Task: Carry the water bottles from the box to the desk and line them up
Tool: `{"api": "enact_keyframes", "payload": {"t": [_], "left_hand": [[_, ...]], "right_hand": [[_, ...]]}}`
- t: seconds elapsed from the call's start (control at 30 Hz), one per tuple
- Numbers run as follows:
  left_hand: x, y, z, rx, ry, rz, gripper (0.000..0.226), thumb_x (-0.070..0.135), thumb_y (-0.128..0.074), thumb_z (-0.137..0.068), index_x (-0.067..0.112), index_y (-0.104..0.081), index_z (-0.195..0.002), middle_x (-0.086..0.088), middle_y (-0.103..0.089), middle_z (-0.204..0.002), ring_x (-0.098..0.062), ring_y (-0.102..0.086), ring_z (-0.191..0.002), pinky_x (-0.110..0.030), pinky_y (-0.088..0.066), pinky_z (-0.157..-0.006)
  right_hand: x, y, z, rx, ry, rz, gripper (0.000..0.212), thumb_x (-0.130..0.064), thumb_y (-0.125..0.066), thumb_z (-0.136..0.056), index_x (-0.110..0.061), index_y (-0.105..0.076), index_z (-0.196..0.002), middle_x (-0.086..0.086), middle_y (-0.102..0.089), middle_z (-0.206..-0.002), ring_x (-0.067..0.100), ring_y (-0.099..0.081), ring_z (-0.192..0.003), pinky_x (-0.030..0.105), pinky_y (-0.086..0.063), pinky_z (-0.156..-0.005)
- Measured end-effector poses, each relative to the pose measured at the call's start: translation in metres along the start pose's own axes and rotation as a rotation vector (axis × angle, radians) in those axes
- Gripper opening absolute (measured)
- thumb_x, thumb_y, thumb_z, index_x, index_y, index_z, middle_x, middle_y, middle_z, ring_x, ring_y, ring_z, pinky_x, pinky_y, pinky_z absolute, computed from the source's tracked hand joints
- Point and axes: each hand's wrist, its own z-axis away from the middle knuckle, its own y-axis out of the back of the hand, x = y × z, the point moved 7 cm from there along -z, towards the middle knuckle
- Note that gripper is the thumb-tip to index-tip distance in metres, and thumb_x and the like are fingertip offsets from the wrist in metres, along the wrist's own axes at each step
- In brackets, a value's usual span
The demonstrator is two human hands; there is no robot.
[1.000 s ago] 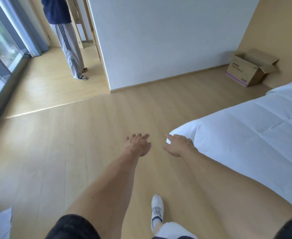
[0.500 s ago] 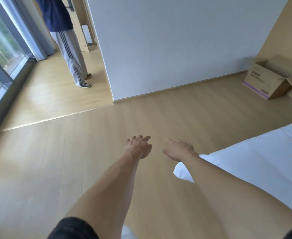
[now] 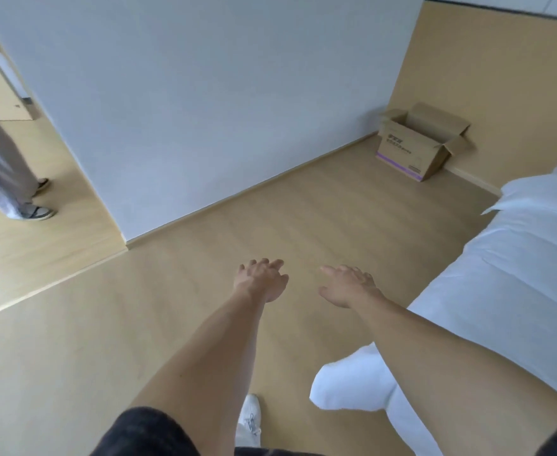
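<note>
An open brown cardboard box point(image 3: 412, 149) with a purple stripe stands on the wooden floor in the far right corner, against the tan wall. Its flaps are up and its inside is hidden from here. No bottle and no desk are in sight. My left hand point(image 3: 260, 279) and my right hand point(image 3: 347, 286) reach forward side by side over the floor, palms down, fingers loosely spread, holding nothing. Both are well short of the box.
A bed with white bedding point(image 3: 514, 278) fills the right side, its corner near my right arm. A white wall point(image 3: 204, 110) runs ahead and ends at a corner on the left. Another person's legs point(image 3: 4, 172) stand at the far left. My white shoe point(image 3: 249, 419) is below.
The view has swung right and forward, so the box now sits nearer the middle right and looks closer. The other person has slid to the left edge. My hands stay empty.
</note>
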Motion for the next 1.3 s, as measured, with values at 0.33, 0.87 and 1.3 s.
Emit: {"api": "enact_keyframes", "payload": {"t": [0.33,0.87,1.3], "left_hand": [[0.044,0.057,-0.147,-0.078,-0.223,-0.088,0.056,0.050,-0.031,-0.102,0.034,-0.029,-0.156,-0.004,-0.039,-0.157,-0.030,-0.035,-0.143,-0.045,-0.027,-0.117],[0.160,0.178,-0.415,-0.047,-0.304,-0.190,0.054,0.045,-0.031,-0.104,0.033,-0.030,-0.156,-0.004,-0.039,-0.156,-0.028,-0.034,-0.143,-0.046,-0.026,-0.118],[0.278,0.232,-0.610,-0.087,-0.386,-0.186,0.054,0.045,-0.031,-0.104,0.035,-0.029,-0.156,-0.003,-0.038,-0.158,-0.028,-0.034,-0.144,-0.046,-0.026,-0.118]], "right_hand": [[0.019,0.062,-0.108,-0.006,-0.177,-0.118,0.063,-0.053,-0.043,-0.100,-0.032,-0.026,-0.157,0.007,-0.036,-0.157,0.027,-0.030,-0.146,0.046,-0.025,-0.118],[0.151,0.185,-0.347,0.039,-0.269,-0.232,0.062,-0.053,-0.043,-0.099,-0.033,-0.028,-0.155,0.006,-0.035,-0.157,0.026,-0.030,-0.146,0.045,-0.027,-0.116],[0.279,0.260,-0.501,0.012,-0.372,-0.241,0.063,-0.053,-0.043,-0.098,-0.033,-0.027,-0.155,0.006,-0.035,-0.157,0.027,-0.030,-0.145,0.046,-0.026,-0.116]]}}
